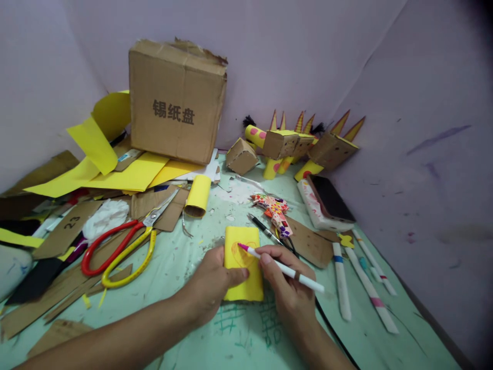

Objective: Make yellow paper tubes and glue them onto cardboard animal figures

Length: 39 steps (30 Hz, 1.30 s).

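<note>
My left hand [210, 280] grips a yellow paper-covered piece [246, 288] from its left side, thumb across its front. A heart is outlined in orange on that yellow face. Between the fingers of my right hand [290, 288] is a white felt-tip pen [287, 268] with a pink tip, which meets the heart's upper left part. Just beyond the hands lie a black-and-silver pen [265, 228] and a flower-patterned glue gun [273, 208]. A yellow paper tube [198, 197] rests farther back.
Red-and-yellow-handled scissors [131, 246] lie on cardboard scraps at left. A cardboard box [177, 103] stands behind yellow sheets [123, 172]. At the back right are cardboard-headed figures [333, 149] and a phone [331, 198] on a tissue pack. Several markers [370, 290] lie at right.
</note>
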### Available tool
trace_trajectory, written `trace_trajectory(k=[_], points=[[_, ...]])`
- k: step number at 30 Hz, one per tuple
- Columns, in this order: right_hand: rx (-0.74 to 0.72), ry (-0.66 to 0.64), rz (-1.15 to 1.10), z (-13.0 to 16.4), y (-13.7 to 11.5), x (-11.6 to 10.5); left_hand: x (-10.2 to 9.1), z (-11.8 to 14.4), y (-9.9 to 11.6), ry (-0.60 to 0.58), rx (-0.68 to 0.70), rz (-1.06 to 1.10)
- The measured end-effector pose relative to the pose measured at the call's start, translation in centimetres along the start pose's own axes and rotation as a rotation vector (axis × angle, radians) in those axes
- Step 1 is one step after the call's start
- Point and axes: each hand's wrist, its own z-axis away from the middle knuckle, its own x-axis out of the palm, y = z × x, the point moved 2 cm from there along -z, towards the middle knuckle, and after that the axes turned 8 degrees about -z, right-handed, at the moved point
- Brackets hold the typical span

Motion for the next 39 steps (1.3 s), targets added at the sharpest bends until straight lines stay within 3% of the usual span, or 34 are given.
trace_trajectory(k=[18, 39], points=[[-0.037, -0.09, -0.011, -0.17, 0.35, 0.04, 0.07, 0.04, 0.12, -0.001, 0.011, 0.006], [-0.044, -0.094, -0.012, -0.16, 0.32, 0.02, 0.03, -0.04, -0.04, 0.005, 0.013, -0.034]])
